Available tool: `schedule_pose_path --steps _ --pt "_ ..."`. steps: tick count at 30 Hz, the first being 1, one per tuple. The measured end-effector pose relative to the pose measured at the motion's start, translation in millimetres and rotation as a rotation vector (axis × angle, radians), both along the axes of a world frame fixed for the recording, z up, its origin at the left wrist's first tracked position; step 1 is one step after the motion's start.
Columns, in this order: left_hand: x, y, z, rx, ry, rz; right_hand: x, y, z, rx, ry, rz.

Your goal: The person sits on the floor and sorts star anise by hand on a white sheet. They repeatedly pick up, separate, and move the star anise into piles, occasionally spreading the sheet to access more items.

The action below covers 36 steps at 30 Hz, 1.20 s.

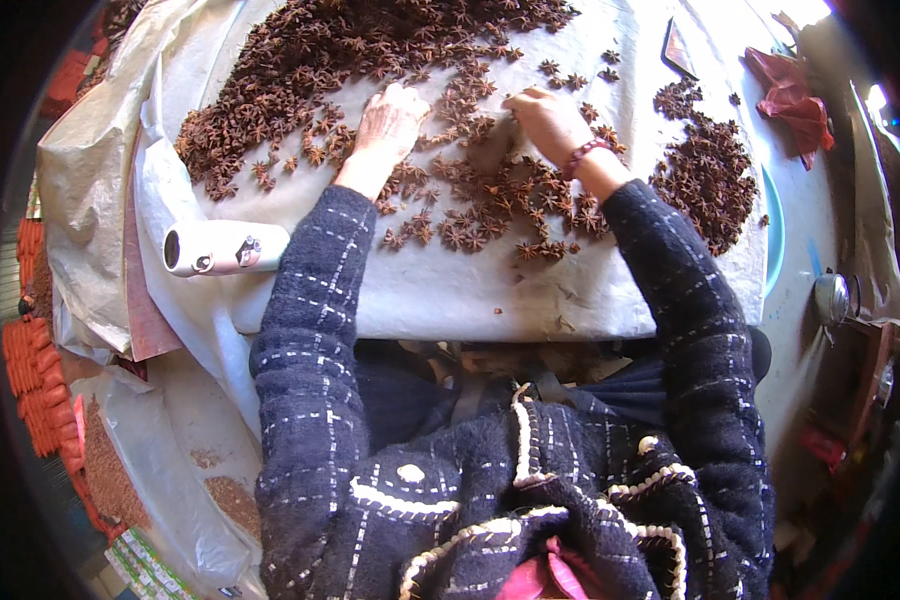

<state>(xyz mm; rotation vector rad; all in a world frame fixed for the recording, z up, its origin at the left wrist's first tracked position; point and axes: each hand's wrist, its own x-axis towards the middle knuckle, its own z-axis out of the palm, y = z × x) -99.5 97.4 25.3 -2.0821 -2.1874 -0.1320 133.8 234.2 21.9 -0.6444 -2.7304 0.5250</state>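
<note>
Dried star anise covers much of a white sheet [440, 300] in front of me. A large heap of star anise [300, 70] fills the far left, and a looser scatter of star anise [500, 195] lies between my forearms. Over the near edge of the heap is my left hand [392, 120], back upward, its fingers curled down; the fingertips are hidden. My right hand [552, 125] is bent inward above the scatter, its fingers drawn together and pointing left. Whatever either hand holds is too small or covered to make out.
A smaller pile of star anise [708, 175] lies at the right. Beyond it are a dark flat phone-like object [680, 50], a red plastic bag [795, 100] and a teal basin rim [774, 230]. A white cylindrical container [225, 250] lies beside my left forearm.
</note>
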Motion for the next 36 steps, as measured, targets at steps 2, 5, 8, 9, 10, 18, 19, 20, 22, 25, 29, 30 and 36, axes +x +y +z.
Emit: schedule_pose_path --steps 2,5,8,9,10,18,19,20,22,25,29,30,36 --pt "0 -3 -6 0.027 -0.055 0.004 15 9 -2 -0.266 0.167 -0.181" --pt "7 -12 -6 0.17 -0.183 0.056 32 10 8 -0.154 0.176 -0.3" --pt "19 -23 5 0.224 -0.395 0.283 26 -6 20 0.044 0.174 -0.025" --pt "21 -26 12 0.305 -0.426 0.292 13 -13 22 0.093 0.148 0.079" --pt "24 -31 20 0.329 -0.474 0.36 4 -18 24 0.058 0.135 0.167" --pt "130 -133 70 -0.096 -1.151 -0.086 -38 -22 13 0.02 -0.139 0.136" --pt "143 -144 71 -0.211 -1.201 -0.212 -34 -19 11 0.016 -0.126 0.124" --pt "150 -152 72 -0.279 -1.069 -0.318 -30 -16 8 0.004 -0.145 0.097" --pt "143 -151 66 -0.181 -1.12 -0.293 -21 -12 3 -0.13 -0.065 -0.02" --pt "93 -113 50 0.132 -0.741 -0.044 -11 -8 -2 -0.258 0.146 -0.019" --pt "29 -45 31 0.105 -0.431 0.385 -5 -7 1 -0.175 0.117 -0.033" --pt "21 -29 28 0.137 -0.349 0.409 -5 -8 4 -0.221 0.02 -0.098" --pt "11 28 10 -0.02 -0.096 0.539 -1 -16 22 -0.038 0.059 -0.048"
